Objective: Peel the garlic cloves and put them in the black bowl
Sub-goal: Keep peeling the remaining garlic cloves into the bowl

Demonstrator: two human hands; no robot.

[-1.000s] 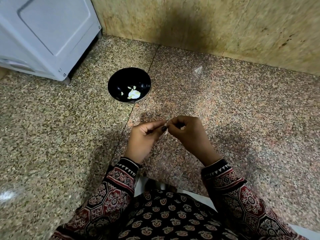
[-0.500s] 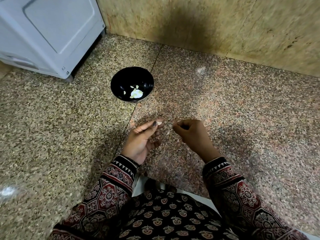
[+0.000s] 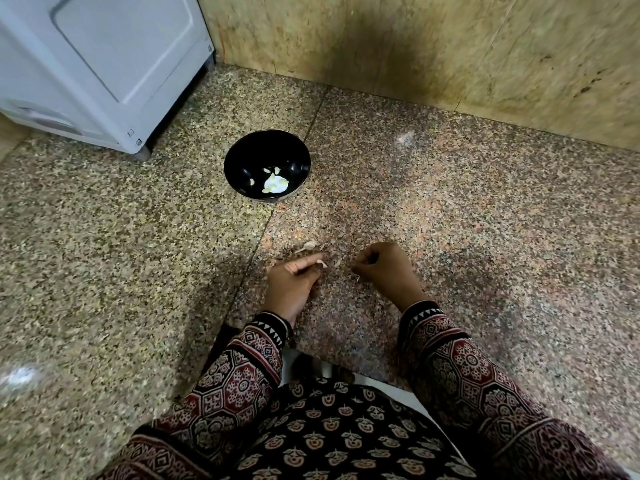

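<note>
Your sleeves (image 3: 242, 375): patterned, nearest to you, over the speckled stone floor (image 3: 450, 220).

Your left hand (image 3: 292, 280): low over the floor, thumb and forefinger pinching a small clove (image 3: 322, 263) at their tips.

Your right hand (image 3: 386, 271): just right of the left, not touching it, fingers curled in. It pinches a thin scrap of skin (image 3: 347, 259), and another wisp hangs below the knuckles.

Loose clove (image 3: 308, 244): on the floor just beyond your left fingertips, skin on.

Bowl (image 3: 242, 161): black, on the floor well beyond your left hand and slightly to its left. It holds a few peeled cloves (image 3: 275, 183) at the bottom.

Appliance (image 3: 104, 64): white, far left, beyond the bowl.

Wall (image 3: 450, 46): tan stone with a dark stain, farthest from your hands.
</note>
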